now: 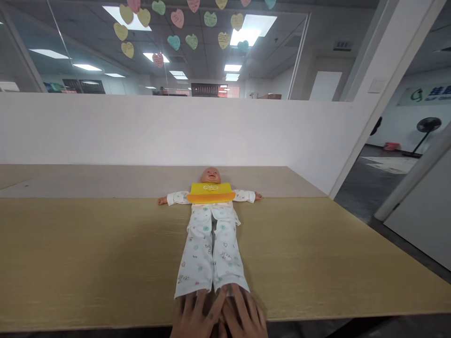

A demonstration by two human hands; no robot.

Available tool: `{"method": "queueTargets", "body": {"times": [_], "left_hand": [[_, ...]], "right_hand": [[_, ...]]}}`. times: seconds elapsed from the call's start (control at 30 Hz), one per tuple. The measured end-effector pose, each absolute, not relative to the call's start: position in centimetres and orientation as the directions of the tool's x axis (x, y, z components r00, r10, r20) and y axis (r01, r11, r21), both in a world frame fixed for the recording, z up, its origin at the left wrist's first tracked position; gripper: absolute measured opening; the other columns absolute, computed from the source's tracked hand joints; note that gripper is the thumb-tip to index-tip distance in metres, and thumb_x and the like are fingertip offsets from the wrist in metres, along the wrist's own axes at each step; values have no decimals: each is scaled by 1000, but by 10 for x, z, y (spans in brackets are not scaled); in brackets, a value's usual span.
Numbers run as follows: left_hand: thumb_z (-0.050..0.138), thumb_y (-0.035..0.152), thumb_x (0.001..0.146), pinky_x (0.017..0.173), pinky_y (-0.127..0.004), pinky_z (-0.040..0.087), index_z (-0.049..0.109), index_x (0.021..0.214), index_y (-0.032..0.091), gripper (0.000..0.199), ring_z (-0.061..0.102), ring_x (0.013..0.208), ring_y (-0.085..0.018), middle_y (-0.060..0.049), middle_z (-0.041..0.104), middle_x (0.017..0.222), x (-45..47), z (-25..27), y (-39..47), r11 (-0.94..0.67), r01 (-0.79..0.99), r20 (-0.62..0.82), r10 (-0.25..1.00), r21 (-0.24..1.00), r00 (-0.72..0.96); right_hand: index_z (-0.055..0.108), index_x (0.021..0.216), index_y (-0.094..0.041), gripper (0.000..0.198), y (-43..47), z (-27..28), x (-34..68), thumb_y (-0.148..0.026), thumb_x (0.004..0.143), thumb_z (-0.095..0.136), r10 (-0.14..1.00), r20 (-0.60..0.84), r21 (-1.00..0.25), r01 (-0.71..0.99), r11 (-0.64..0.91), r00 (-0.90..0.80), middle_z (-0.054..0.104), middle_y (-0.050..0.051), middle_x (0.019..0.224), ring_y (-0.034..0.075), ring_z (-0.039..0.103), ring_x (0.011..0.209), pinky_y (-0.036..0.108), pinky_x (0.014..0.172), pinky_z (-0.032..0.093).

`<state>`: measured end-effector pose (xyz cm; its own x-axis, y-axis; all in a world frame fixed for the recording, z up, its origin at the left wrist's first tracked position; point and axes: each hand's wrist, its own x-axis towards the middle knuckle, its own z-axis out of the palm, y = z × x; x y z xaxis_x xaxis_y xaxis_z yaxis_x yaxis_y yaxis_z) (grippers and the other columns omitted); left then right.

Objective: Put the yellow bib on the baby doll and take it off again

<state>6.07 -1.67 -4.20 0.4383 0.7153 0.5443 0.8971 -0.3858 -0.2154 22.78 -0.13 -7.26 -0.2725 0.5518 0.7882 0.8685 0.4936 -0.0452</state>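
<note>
A baby doll (211, 175) lies on its back on the wooden table, head toward the wall and arms stretched out sideways. It wears a white patterned top and white patterned trousers (200, 249). Over its chest lies a yellow bib (211, 188) with an orange lower edge. My left hand (195, 315) rests at the hem of one trouser leg, its fingers stretched out and apart. At the other hem, my right hand (244, 315) lies likewise with spread fingers. Both thumbs come close together between the legs. The doll's feet are hidden by my hands.
The wooden table (105, 263) has its front edge just below my hands. Behind it rises a white wall (148, 129) with a window above, dotted with heart-shaped notes (210, 19). A doorway on the right shows a black fan (428, 125) and a red basin (391, 146).
</note>
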Motion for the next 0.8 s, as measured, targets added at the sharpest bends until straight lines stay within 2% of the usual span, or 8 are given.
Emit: {"method": "queueTargets", "body": {"times": [0.13, 0.23, 0.33, 0.43, 0.53, 0.67, 0.8], "left_hand": [[51, 19, 70, 80, -43, 41, 38, 140, 35, 73, 57, 93, -29, -9, 65, 107, 64, -41, -20, -336, 907, 540, 729, -251, 420], [51, 14, 68, 82, -47, 39, 42, 137, 35, 73, 55, 95, -31, -9, 65, 108, 68, -45, -21, -322, 911, 559, 720, -256, 411], [53, 17, 71, 88, -49, 37, 51, 132, 29, 62, 54, 98, -31, -10, 65, 110, 78, -52, -22, -304, 941, 574, 749, -148, 332], [54, 24, 73, 95, -53, 33, 59, 122, 22, 49, 53, 101, -32, -11, 66, 108, 91, -58, -22, -241, 971, 610, 769, -3, 193], [53, 22, 73, 99, -54, 30, 59, 121, 19, 48, 53, 104, -32, -10, 67, 108, 98, -58, -26, -219, 976, 641, 749, 0, 168], [51, 18, 71, 103, -52, 28, 55, 125, 18, 54, 49, 115, -33, -8, 63, 119, 95, -50, -35, -269, 962, 639, 732, -48, 236], [50, 17, 72, 103, -54, 33, 50, 130, 14, 59, 41, 127, -35, -12, 51, 135, 92, -47, -48, -318, 947, 607, 744, -48, 280]], "right_hand": [[64, 111, -30, 39, -7, -72, 224, -25, 74, 53, 589, 763, -61, 877, 476, -267, 62, 5, 121, 32, 58, 103, 45, 80, 46], [63, 114, -30, 44, -5, -76, 226, -21, 72, 53, 564, 761, -4, 866, 499, -321, 60, 3, 124, 32, 56, 105, 46, 83, 44], [58, 124, -29, 53, -2, -75, 233, -20, 72, 51, 489, 761, 94, 818, 567, -427, 57, 2, 129, 30, 54, 107, 43, 82, 44], [54, 128, -25, 54, -2, -70, 241, -21, 75, 49, 464, 739, 124, 776, 619, -488, 54, 3, 133, 29, 53, 112, 41, 84, 44], [54, 128, -24, 51, -5, -64, 246, -23, 77, 47, 478, 710, 117, 756, 644, -517, 52, 3, 135, 28, 51, 116, 41, 87, 43], [53, 127, -20, 51, -11, -61, 246, -18, 76, 44, 486, 710, 57, 729, 682, -510, 52, 5, 135, 28, 49, 121, 43, 90, 43], [51, 125, -20, 50, -21, -59, 242, -11, 77, 40, 531, 735, -143, 668, 730, -423, 56, 8, 129, 28, 47, 125, 47, 96, 43]]}}
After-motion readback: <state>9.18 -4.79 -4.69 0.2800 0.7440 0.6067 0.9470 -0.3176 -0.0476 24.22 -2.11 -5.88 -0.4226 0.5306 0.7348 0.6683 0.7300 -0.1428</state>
